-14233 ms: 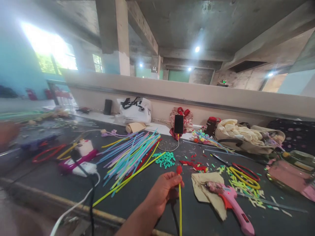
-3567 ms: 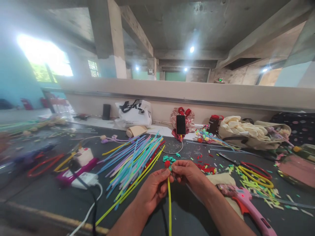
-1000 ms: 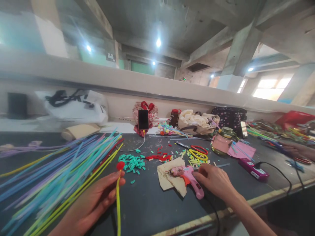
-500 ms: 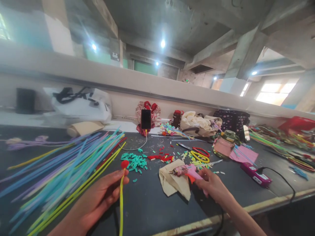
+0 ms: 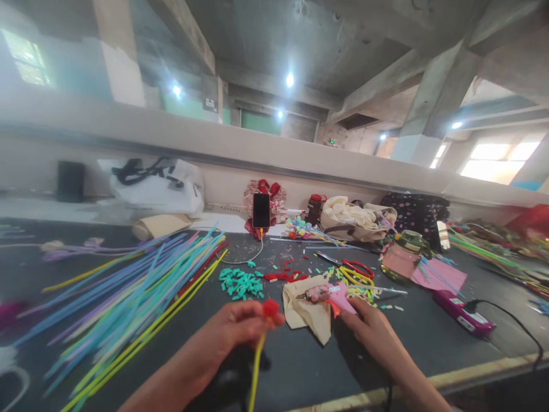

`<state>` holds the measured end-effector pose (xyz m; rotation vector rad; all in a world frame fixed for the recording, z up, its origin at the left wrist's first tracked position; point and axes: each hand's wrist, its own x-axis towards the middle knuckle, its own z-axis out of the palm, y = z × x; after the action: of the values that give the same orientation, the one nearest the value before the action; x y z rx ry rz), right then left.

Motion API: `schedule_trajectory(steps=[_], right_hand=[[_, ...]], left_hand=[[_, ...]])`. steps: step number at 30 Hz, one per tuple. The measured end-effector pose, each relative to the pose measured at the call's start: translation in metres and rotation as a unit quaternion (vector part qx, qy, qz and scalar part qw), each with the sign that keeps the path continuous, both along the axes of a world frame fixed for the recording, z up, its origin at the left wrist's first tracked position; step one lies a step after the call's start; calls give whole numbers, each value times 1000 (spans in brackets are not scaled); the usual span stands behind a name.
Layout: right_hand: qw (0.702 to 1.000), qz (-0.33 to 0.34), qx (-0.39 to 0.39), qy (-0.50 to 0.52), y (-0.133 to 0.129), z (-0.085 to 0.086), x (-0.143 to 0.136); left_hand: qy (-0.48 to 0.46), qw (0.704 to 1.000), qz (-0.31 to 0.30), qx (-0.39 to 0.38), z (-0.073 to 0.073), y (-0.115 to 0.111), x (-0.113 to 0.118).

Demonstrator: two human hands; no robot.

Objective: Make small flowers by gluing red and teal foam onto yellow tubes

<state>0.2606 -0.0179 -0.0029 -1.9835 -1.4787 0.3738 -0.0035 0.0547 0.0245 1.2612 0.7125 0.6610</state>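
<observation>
Between the fingertips of my left hand (image 5: pixel 234 332) is a yellow pipe cleaner (image 5: pixel 256 369), hanging down toward the table's front. A small red fuzzy ball (image 5: pixel 270 308) tops it, slightly blurred. My right hand (image 5: pixel 372 331) is closed round the handle of a pink hot glue gun (image 5: pixel 339 294), whose nozzle points left over a folded beige cloth (image 5: pixel 318 327). Part of the handle is hidden by my fingers. Behind the left hand lies a heap of short teal pieces (image 5: pixel 241 282), with red pieces (image 5: pixel 285 277) beside it.
A long bundle of coloured pipe cleaners (image 5: pixel 141 297) covers the left side. Scissors with red handles (image 5: pixel 358 268) and yellow-handled scissors (image 5: pixel 357 277) lie behind the glue gun. At right are a jar (image 5: pixel 401 257) and a purple power strip (image 5: pixel 463 313) with a black cord. A phone (image 5: pixel 261 210) stands at the back.
My left hand has moved right, carrying the pipe cleaner and red ball closer to the glue gun. My right hand stays on the gun. The view has shifted slightly left.
</observation>
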Motion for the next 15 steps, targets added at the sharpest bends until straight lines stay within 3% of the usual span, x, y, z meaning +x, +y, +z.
schedule_trajectory(steps=[2, 5, 9, 15], right_hand=[[1000, 1, -3, -15, 0, 1, -3], [1000, 8, -6, -27, 1, 4, -6], [1000, 8, 2, -23, 1, 7, -7], [999, 11, 17, 50, 3, 5, 2]], left_hand=[[12, 987, -106, 120, 9, -6, 20], [80, 948, -174, 254, 16, -9, 46], [154, 932, -179, 276, 5, -3, 64], [166, 935, -168, 264, -14, 2, 64]])
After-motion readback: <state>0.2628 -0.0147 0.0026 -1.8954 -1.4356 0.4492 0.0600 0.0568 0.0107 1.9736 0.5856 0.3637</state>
